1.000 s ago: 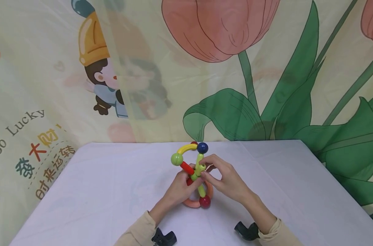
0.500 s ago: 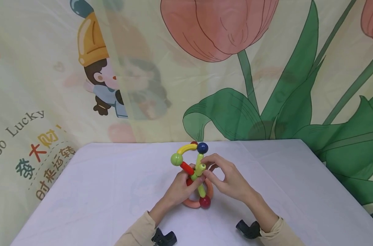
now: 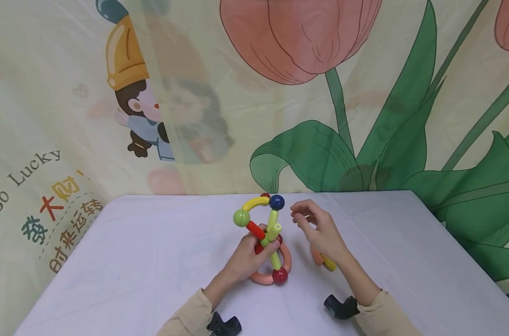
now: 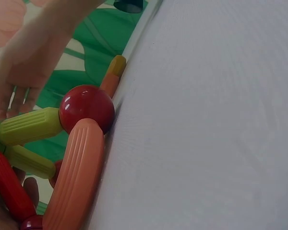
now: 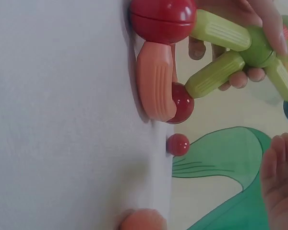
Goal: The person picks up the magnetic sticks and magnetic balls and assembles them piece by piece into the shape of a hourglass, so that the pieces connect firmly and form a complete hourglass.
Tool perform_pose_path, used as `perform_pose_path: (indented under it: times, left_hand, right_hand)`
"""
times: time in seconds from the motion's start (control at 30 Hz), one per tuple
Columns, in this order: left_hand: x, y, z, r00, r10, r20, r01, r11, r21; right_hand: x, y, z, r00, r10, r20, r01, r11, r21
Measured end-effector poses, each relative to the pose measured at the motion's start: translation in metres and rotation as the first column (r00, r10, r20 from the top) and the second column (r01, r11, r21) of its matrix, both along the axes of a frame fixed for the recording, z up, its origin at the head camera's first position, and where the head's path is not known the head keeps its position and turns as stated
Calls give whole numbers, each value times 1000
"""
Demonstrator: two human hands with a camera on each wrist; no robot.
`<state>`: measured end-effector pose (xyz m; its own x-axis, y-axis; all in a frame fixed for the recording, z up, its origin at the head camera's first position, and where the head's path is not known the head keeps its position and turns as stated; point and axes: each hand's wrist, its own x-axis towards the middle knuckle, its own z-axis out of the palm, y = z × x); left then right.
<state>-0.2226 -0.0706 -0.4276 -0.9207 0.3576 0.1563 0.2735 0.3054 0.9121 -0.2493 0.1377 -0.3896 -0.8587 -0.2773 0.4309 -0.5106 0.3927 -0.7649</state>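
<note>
A ball-and-stick building toy stands on the white table, with a ring of curved orange sticks (image 3: 261, 278) and red balls (image 3: 280, 275) at its base. My left hand (image 3: 241, 257) grips it around the green center ball (image 5: 257, 46), from which light-green sticks (image 5: 221, 31) and a red stick (image 3: 255, 229) spread. Higher up, a yellow curved stick (image 3: 255, 202) links a green ball (image 3: 240, 217) toward a dark blue ball (image 3: 276, 202). To the right of the toy, my right hand (image 3: 321, 231) hovers apart from it with loosely bent fingers, holding nothing.
Behind my right forearm lie a loose orange piece (image 3: 316, 255) and a yellow piece (image 3: 329, 263). A separate red ball (image 5: 177, 144) rests on the table (image 3: 174, 242). Black wrist mounts (image 3: 341, 307) sit near both sleeves. A printed cloth hangs behind the table.
My right hand has let go of the light-green stick and moved right, away from the toy. Loose orange and yellow pieces now show beside its wrist. My left hand keeps its grip.
</note>
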Motion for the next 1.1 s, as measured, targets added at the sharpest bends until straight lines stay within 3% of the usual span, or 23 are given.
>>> perform_pose_path:
  times: [0.43, 1.1]
  left_hand:
    - [0, 0, -1, 1000, 5, 19, -5, 1000, -2]
    - [3, -1, 1, 1000, 10, 19, -9, 1000, -18]
  right_hand:
    - [-18, -1, -12, 990, -41, 133, 32, 997, 73]
    - [-37, -24, -19, 985, -124, 118, 88, 959, 269]
